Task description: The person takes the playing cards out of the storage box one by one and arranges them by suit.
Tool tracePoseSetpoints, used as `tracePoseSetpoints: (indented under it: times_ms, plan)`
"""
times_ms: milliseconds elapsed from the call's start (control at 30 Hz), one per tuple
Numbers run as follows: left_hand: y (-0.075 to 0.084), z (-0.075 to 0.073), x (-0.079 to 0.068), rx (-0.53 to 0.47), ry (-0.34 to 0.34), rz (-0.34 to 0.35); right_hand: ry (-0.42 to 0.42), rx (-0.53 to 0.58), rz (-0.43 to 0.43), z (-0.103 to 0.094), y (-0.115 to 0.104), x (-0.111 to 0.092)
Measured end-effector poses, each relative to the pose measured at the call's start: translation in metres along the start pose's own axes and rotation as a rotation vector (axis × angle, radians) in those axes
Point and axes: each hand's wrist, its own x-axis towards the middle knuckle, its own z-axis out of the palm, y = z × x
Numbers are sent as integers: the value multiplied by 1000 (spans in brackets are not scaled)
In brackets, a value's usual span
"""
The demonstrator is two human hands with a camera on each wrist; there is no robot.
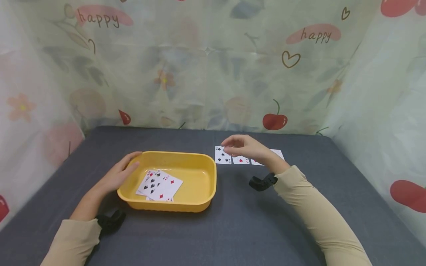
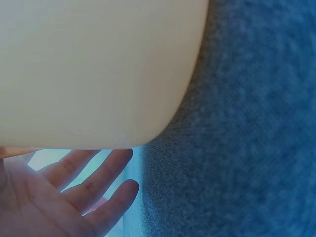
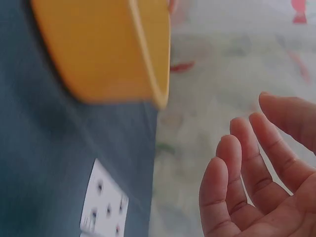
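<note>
My left hand (image 1: 116, 176) holds the left rim of a yellow plastic tub (image 1: 210, 181), thumb over the rim and the other fingers outside. In the left wrist view those fingers (image 2: 101, 185) are spread beside the tub's pale-looking wall (image 2: 98, 74). Inside the tub lie several overlapping playing cards (image 1: 170, 184), face up. My right hand (image 1: 247, 147) hovers over a row of face-up playing cards; its slightly bent fingers hold nothing in the right wrist view. The five of spades (image 1: 223, 159) is at the row's left end, beside a heart card (image 1: 240, 160); the hand partly covers the row.
A dark grey cloth (image 1: 199, 240) covers the table. Patterned curtains (image 1: 206, 81) rise behind it and on both sides. A black wrist device (image 1: 263, 182) hangs below the right wrist, and another (image 1: 111, 221) is at the left wrist.
</note>
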Motion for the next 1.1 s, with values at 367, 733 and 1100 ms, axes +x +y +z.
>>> tracePoseSetpoints:
  times_ms: [367, 733, 1100]
  plan:
    - [0, -1, 0, -5, -8, -11, -157, 1, -81, 44, -45, 44]
    - [0, -1, 1, -7, -8, -4, -281, -57, -192, 87, -63, 79]
    - [1, -1, 0, -5, -19, -12, -435, -174, -169, 120, -60, 100]
